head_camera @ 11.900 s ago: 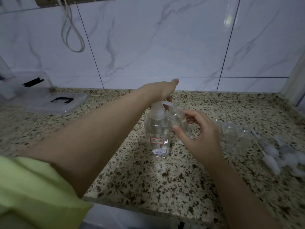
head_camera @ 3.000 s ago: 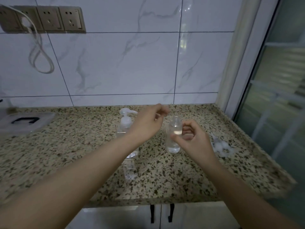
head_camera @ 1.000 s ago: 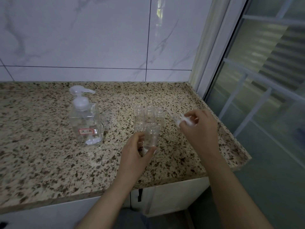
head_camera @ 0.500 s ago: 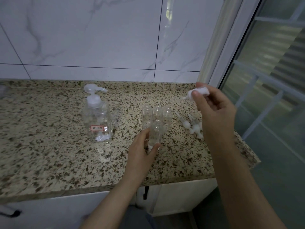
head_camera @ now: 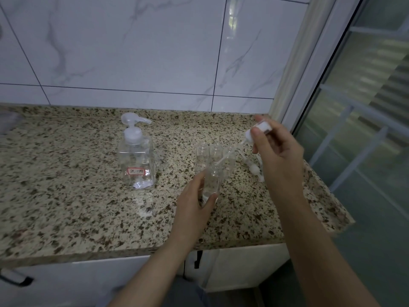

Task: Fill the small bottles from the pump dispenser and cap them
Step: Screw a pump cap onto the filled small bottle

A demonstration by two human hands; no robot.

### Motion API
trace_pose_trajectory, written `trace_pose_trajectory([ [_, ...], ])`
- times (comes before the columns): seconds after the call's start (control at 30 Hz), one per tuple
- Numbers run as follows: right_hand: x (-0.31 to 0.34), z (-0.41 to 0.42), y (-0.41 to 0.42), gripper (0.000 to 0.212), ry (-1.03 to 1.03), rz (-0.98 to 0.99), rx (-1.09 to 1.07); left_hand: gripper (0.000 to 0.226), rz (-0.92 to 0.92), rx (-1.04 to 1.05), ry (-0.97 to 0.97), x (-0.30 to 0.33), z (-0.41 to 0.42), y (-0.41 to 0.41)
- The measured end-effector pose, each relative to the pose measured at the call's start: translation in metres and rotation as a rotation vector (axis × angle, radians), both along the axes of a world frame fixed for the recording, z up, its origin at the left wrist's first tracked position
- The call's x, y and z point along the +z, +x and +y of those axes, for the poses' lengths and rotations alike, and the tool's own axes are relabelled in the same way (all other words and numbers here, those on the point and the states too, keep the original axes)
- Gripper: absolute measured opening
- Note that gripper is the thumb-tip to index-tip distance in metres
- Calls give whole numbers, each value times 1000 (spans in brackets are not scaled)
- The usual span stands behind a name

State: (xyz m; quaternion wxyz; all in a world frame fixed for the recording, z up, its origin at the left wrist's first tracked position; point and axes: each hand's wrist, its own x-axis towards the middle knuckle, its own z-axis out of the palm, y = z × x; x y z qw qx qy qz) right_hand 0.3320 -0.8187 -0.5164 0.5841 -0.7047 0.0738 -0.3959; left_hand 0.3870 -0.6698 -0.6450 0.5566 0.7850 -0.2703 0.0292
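Head view: cap tube lined up over a filled bottle

Head camera showed the left hand [head_camera: 194, 204] with fingers and thumb curled round a small bottle [head_camera: 212, 182], holding it upright on the granite counter [head_camera: 66, 196], to the right of the pump dispenser [head_camera: 136, 156] and just in front of it. That grip probably steadied the bottle so its neck stayed put. A little clear liquid sat in its base. The right hand [head_camera: 276, 149] pinched a white spray cap [head_camera: 257, 130] between thumb and fingertips, up and to the right of the bottle, with the cap's thin dip tube [head_camera: 225, 159] slanting down toward the neck, apparently for threading in before screwing down. Three empty bottles [head_camera: 214, 151] stood in a row just behind the held one, farther right of the dispenser. Spare caps [head_camera: 254, 168] lay beyond them, mostly hidden by the right wrist.
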Motion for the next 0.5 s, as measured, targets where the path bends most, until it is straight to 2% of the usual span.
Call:
trace_pose_trajectory([
  [0.1,-5,3,6,42,-115,151,104,55,1,5,-1,1,0,0],
  [0.3,-23,8,14,62,-366,269,187,53,13,-6,-23,4,0,-2],
  [0.4,-29,7,12,64,-392,319,256,54,7,-4,-24,5,0,-2],
  [0.5,-26,5,11,62,-514,341,311,55,5,-9,-23,5,0,-2],
])
